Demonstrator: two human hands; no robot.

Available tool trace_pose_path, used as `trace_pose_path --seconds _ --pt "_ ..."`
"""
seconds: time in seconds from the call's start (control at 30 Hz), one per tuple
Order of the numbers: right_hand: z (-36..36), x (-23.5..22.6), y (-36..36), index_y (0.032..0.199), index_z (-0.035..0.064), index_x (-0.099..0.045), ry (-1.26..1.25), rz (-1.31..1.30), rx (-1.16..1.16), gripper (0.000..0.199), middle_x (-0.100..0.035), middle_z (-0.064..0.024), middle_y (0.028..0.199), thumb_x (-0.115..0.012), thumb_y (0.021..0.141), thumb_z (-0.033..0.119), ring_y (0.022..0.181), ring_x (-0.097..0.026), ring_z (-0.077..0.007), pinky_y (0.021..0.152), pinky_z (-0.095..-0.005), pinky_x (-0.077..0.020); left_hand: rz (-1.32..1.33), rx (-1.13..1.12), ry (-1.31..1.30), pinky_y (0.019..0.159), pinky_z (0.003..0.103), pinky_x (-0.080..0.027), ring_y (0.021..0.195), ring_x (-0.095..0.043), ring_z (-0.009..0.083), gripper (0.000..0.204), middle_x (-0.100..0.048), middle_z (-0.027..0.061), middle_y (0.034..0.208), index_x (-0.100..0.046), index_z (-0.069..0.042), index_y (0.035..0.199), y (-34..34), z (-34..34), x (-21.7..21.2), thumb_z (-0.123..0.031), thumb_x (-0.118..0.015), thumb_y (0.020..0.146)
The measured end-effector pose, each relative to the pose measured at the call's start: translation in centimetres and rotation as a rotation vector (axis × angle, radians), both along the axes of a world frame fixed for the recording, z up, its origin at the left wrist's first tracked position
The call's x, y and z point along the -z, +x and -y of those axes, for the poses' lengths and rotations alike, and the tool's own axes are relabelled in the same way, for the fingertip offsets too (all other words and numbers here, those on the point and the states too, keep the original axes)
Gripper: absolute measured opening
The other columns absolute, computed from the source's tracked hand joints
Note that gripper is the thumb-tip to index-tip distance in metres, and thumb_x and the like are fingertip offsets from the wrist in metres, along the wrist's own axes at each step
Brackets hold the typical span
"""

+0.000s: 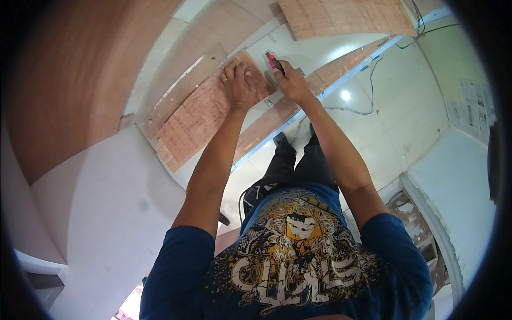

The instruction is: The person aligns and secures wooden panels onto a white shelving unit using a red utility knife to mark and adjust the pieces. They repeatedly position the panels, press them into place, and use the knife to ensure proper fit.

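A reddish-brown rectangular wood sheet (198, 118) lies at a slant on a white work surface (290, 49). My left hand (238, 88) rests flat on the upper right part of the sheet, fingers apart and slightly bent. Beyond the sheet's right end, my right hand (293, 84) is closed around a red and black utility knife (274, 62). The knife's tip points away from me, over the white surface; I cannot tell whether it touches. A narrow wood strip (264, 128) runs along the near edge of the surface.
A larger plywood sheet (346, 18) lies at the far right, and a tall wood panel (80, 80) stands at the left. A thin cable (372, 98) crosses the tiled floor. Printed paper sheets (474, 109) hang on the right wall. A small dark object (224, 219) shows beside my left arm.
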State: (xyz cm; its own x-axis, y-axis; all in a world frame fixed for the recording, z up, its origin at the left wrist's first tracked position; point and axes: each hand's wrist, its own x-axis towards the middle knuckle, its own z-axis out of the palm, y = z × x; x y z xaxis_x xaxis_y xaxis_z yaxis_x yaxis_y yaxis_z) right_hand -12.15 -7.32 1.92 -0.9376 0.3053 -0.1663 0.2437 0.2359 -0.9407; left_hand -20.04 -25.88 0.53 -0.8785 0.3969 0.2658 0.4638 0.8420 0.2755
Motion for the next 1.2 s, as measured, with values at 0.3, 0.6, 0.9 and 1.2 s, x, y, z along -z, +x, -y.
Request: trace_pose_path --seconds 0.3,0.6,0.9,1.2 --pt "1.6 1.6 -3.6 0.121 -0.0029 -0.056 0.344 -0.066 -0.148 0.035 -0.069 -0.0322 0.102 -0.052 0.101 0.025 0.1 -0.067 -0.0506 0.088 -0.057 -0.0538 0.05 -0.021 -0.051 0.114 0.056 -0.027 0.139 -0.041 0.0339 0.038 -0.049 0.0056 0.151 -0.063 -0.02 0.133 0.0 -0.5 -0.4 -0.027 -0.06 0.096" --pt "3.2 -0.5 -7.0 0.119 -0.0056 -0.056 0.411 0.161 -0.254 0.04 -0.071 -0.0309 0.104 -0.055 0.098 0.029 0.102 -0.07 -0.0464 0.09 -0.0535 -0.056 0.097 -0.09 -0.194 0.113 0.058 -0.026 0.141 -0.037 0.0351 0.049 -0.042 0.008 0.154 -0.052 -0.022 0.147 0.3 -1.7 -1.2 -0.038 -0.053 0.1" --pt "2.7 -2.4 -7.1 0.116 -0.0103 -0.054 0.55 0.082 -0.43 0.038 -0.072 -0.0308 0.1 -0.056 0.095 0.021 0.098 -0.072 -0.045 0.084 -0.0508 -0.058 0.14 -0.025 -0.27 0.112 0.06 -0.026 0.138 -0.039 0.0359 0.062 -0.043 0.0106 0.151 -0.053 -0.019 0.145 -0.1 -1.6 -1.5 -0.047 -0.065 0.091" --pt "2.7 -2.5 -6.9 0.122 -0.0078 -0.057 0.468 0.268 -0.365 0.038 -0.073 -0.0279 0.11 -0.05 0.1 0.022 0.107 -0.072 -0.0426 0.09 -0.0483 -0.0567 0.103 0.006 -0.209 0.113 0.057 -0.024 0.14 -0.035 0.0373 0.056 -0.044 0.0092 0.151 -0.052 -0.019 0.143 0.0 -1.2 -1.2 -0.029 -0.067 0.091"
